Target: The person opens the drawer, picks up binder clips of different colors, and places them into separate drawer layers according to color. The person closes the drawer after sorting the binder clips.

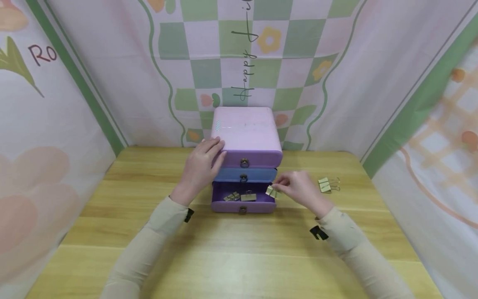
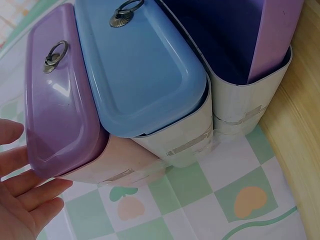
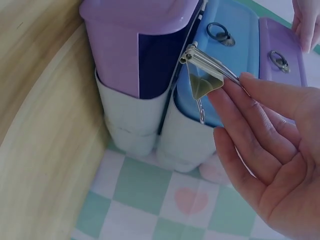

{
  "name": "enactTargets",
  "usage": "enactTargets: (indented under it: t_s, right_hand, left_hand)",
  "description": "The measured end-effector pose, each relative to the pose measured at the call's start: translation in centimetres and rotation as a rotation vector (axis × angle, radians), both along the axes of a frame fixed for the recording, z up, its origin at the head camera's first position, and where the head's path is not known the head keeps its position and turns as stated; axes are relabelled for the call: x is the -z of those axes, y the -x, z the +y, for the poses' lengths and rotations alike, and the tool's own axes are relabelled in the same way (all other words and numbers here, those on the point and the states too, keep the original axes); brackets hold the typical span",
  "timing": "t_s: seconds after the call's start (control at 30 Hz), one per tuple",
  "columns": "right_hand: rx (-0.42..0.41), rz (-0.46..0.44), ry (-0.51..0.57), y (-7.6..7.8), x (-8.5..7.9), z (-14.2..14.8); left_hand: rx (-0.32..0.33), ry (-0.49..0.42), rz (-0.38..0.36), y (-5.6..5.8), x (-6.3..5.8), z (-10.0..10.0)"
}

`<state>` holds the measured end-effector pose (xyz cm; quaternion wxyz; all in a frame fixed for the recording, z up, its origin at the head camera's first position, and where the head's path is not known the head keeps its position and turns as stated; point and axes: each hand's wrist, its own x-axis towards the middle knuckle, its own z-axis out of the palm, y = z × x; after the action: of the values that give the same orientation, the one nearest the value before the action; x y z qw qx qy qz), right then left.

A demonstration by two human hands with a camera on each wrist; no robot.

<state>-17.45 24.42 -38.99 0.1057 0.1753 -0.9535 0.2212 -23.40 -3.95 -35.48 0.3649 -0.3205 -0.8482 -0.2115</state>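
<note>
A small drawer cabinet (image 1: pixel 246 128) with a pink top stands against the back cloth. Its bottom purple drawer (image 1: pixel 224 207) is pulled out, with gold binder clips (image 1: pixel 248 197) lying inside. My left hand (image 1: pixel 199 168) rests on the cabinet's upper left edge, and in the left wrist view its fingers (image 2: pixel 45 195) lie extended beside the top purple drawer (image 2: pixel 62 110). Between thumb and fingers, my right hand (image 1: pixel 300 191) pinches a gold binder clip (image 3: pixel 206 85) by its wire handle. That clip is at the right side of the open drawer.
Another gold binder clip (image 1: pixel 325 185) or more lies on the wooden table (image 1: pixel 231 257), right of my right hand. The blue middle drawer (image 1: pixel 228 175), with a metal ring pull, sits above the open one. Printed cloth (image 1: pixel 298 41) hangs behind and along both sides.
</note>
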Motion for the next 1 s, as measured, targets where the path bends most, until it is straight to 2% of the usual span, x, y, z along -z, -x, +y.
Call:
enactTargets:
  t_s: [0.33, 0.6, 1.0]
  right_hand:
    - [-0.066, -0.022, 0.034, 0.8, 0.8, -1.4]
    - [-0.048, -0.088, 0.013, 1.2, 1.4, -2.2]
    - [-0.077, -0.101, -0.045, 1.5, 1.3, -2.5]
  left_hand:
    - [-0.003, -0.002, -0.003, 0.0, 0.0, 0.0]
    - [-0.004, 0.009, -0.011, 0.0, 0.1, 0.0]
    - [-0.006, 0.003, -0.008, 0.0, 0.1, 0.0]
